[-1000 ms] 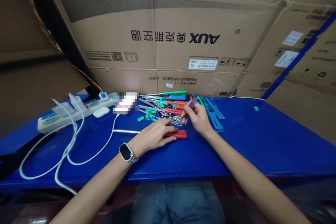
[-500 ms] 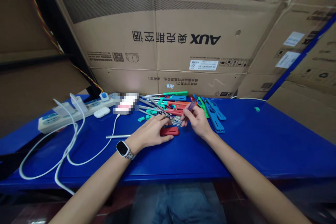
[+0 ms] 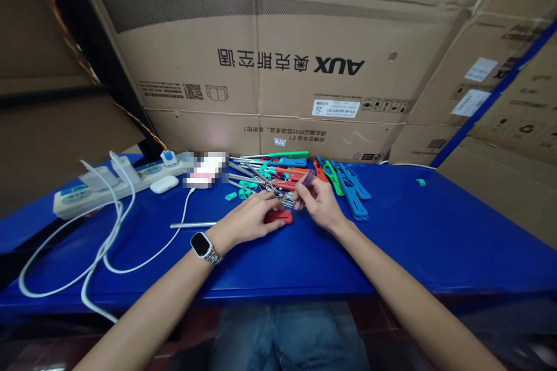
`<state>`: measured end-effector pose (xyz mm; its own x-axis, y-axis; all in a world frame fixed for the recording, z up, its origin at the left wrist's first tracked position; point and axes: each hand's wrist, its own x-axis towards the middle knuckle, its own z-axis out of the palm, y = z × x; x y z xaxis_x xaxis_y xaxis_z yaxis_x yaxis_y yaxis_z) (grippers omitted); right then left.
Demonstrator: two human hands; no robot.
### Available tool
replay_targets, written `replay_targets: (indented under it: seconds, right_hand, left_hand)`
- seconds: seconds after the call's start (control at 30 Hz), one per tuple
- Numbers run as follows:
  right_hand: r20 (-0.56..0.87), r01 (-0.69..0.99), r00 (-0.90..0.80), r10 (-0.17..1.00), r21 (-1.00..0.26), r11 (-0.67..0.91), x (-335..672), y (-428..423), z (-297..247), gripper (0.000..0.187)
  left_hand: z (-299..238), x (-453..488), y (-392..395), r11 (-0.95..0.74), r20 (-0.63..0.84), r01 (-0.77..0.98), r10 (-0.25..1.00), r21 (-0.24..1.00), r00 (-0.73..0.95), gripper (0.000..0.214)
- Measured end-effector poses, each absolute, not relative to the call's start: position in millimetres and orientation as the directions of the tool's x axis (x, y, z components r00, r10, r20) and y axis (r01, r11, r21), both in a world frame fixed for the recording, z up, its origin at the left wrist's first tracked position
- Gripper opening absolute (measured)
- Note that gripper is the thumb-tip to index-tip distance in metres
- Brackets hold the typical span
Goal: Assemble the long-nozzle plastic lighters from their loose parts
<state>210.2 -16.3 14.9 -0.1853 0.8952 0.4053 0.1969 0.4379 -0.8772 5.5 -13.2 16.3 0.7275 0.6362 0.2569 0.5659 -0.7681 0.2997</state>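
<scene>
Evidently mid-repair or mid-dismantling, a seated person bends both hands to a red-handled long-nosed lighter (image 3: pixel 284 217) lying on a blue worktop (image 3: pixel 435 226). The left hand (image 3: pixel 252 217), below a wrist wearing a smartwatch (image 3: pixel 201 244), grasps the lighter's handle, thumb along the near side and fingers over the far side, while its metal barrel (image 3: pixel 194 225) points out to the left. The right hand (image 3: pixel 319 203), just right of the lighter, pinches a purple-handled screwdriver (image 3: pixel 309 178) slanting down toward the handle's butt end; whether the tip is touching is too small to tell.

By all appearances, the step in hand is screwdriver work at that butt end, with the left hand serving as clamp. Such a move would call for a steady left hold, the tip seated squarely and only light turning, since the narrow handle could roll or the blade slip toward the fingers.

Just beyond the lighter sits a jumble of thin metal parts (image 3: pixel 285 197), backed by other long-nosed lighters (image 3: pixel 289 162) in several colors. Teal plastic pieces (image 3: pixel 230 196) lie beyond it, to the left. Blue handle shells (image 3: pixel 357 208) rest to its right, with a green handle shell (image 3: pixel 334 177) beside them. Well left of the lighter, past a white charging cable (image 3: pixel 185 208), stands a power strip (image 3: pixel 72 206).
</scene>
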Motion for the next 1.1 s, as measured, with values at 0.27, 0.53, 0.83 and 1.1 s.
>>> replay_targets:
  seconds: [0.27, 0.53, 0.83, 1.1]
  right_hand:
    - [0.421, 0.203, -0.204, 0.884, -0.865, 0.459, 208, -15, 14, 0.042]
    - [0.431, 0.229, -0.246, 0.868, -0.845, 0.484, 206, -16, 14, 0.037]
    - [0.415, 0.234, -0.248, 0.876, -0.851, 0.469, 204, -14, 14, 0.028]
    - [0.39, 0.179, -0.267, 0.881, -0.879, 0.443, 202, -12, 15, 0.03]
  left_hand:
    - [17, 5, -14, -0.762, 0.26, 0.572, 0.644, 0.304, 0.719, 0.028]
    - [15, 5, -13, -0.77, 0.274, 0.559, 0.634, 0.307, 0.723, 0.028]
    - [17, 6, -14, -0.76, 0.262, 0.568, 0.645, 0.315, 0.718, 0.026]
    - [26, 7, -13, -0.745, 0.428, 0.477, 0.661, 0.466, 0.616, 0.025]
